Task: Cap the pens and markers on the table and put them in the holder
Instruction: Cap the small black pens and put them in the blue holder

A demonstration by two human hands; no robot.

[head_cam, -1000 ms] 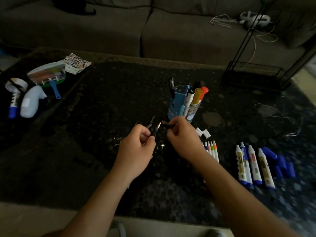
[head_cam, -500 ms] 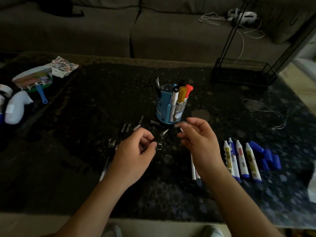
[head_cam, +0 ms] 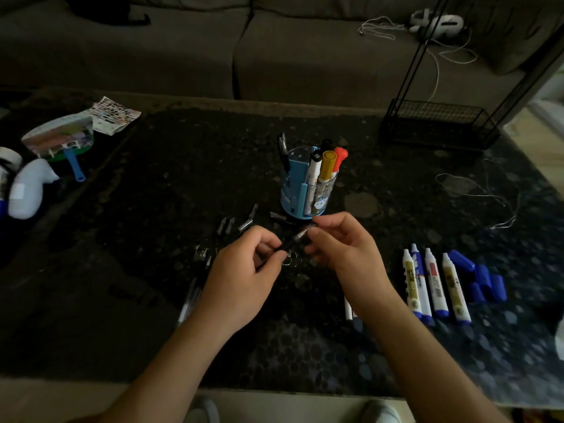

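Your left hand (head_cam: 244,270) pinches the slim black pen (head_cam: 292,239), its long axis slanting up toward your right hand (head_cam: 341,248), closed on what looks like its cap (hard to tell), just before the blue plastic holder (head_cam: 300,190).

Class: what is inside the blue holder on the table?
The blue holder holds upright markers with black, yellow and orange caps, and a dark pen. Its wall hides their lower ends and anything deeper.

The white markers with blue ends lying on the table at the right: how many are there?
4. They lie side by side right of the right hand: first, second partly behind it, third, fourth. None seems hidden.
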